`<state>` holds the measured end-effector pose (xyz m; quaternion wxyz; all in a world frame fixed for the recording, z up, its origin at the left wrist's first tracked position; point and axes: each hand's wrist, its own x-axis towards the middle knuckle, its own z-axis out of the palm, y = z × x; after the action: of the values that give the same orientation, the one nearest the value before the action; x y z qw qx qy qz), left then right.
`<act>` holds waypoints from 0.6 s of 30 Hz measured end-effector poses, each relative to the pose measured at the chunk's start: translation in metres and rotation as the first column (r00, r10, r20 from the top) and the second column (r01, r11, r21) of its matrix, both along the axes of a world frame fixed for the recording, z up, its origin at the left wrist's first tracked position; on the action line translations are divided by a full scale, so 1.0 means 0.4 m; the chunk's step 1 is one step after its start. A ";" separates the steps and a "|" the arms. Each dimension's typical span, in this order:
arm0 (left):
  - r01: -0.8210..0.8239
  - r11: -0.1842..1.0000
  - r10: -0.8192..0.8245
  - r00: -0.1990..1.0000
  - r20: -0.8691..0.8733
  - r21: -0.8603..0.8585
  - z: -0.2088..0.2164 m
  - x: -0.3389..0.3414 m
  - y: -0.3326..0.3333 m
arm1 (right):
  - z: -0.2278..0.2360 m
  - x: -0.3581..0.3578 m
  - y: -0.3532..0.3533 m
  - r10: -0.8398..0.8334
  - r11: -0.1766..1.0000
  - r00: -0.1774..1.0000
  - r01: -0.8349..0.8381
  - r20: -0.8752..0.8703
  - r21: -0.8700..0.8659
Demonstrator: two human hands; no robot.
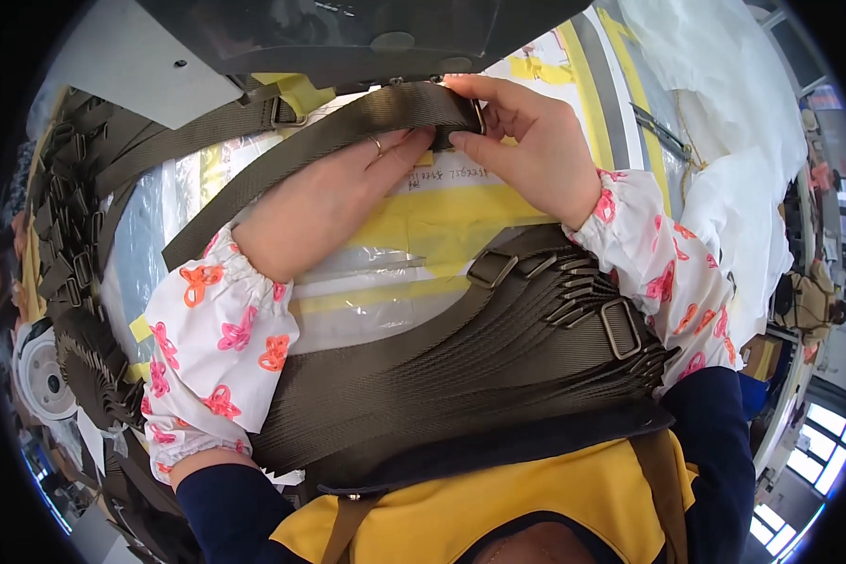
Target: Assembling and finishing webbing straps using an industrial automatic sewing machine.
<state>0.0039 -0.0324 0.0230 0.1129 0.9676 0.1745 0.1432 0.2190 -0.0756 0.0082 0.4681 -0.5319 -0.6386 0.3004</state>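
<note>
Olive webbing strap (348, 117) above film-covered table (479, 209), beside dark machine (301, 38); right hand (540, 141) pinching buckled end (480, 117), left hand (324, 193) tucked beneath, grip unclear, apparently keeping strap flat.

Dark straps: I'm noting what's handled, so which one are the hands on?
The single strap arching over the left hand's fingertips, its buckled end in the right hand. The others, in the lower bundle or the pile at left, touch neither hand.
</note>
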 end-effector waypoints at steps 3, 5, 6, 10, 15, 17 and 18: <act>0.021 1.000 -0.021 1.000 -0.021 0.003 0.005 0.002 0.002 | 0.015 0.000 0.002 0.032 0.999 0.999 -0.031 0.016 -0.037; -0.002 1.000 0.001 0.998 -0.061 -0.018 0.014 0.003 -0.003 | 0.029 -0.001 0.000 0.063 0.996 0.997 -0.061 0.041 -0.062; -0.019 1.000 0.019 0.996 -0.086 0.003 0.020 0.001 -0.013 | 0.030 0.001 -0.005 0.037 0.996 0.997 -0.032 0.063 -0.079; 0.000 0.988 0.021 0.991 -0.129 0.156 0.023 -0.009 -0.020 | 0.032 -0.007 -0.017 -0.013 0.999 0.997 0.016 0.073 -0.039; -0.024 0.997 0.028 0.998 -0.058 0.067 0.006 0.007 -0.029 | 0.040 -0.016 -0.025 -0.028 0.998 0.997 0.032 0.073 -0.046; -0.002 0.996 0.006 0.999 -0.046 0.088 0.008 0.009 -0.022 | 0.033 -0.018 -0.020 -0.027 0.999 0.997 0.030 0.072 -0.036; 0.018 0.994 -0.014 0.999 -0.035 0.106 0.008 0.010 -0.017 | 0.029 -0.020 -0.015 -0.025 0.999 0.997 0.027 0.069 -0.028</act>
<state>0.0079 -0.0393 0.0261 0.0595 0.9760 0.1607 0.1347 0.2110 -0.0818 0.0199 0.4420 -0.5569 -0.6428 0.2852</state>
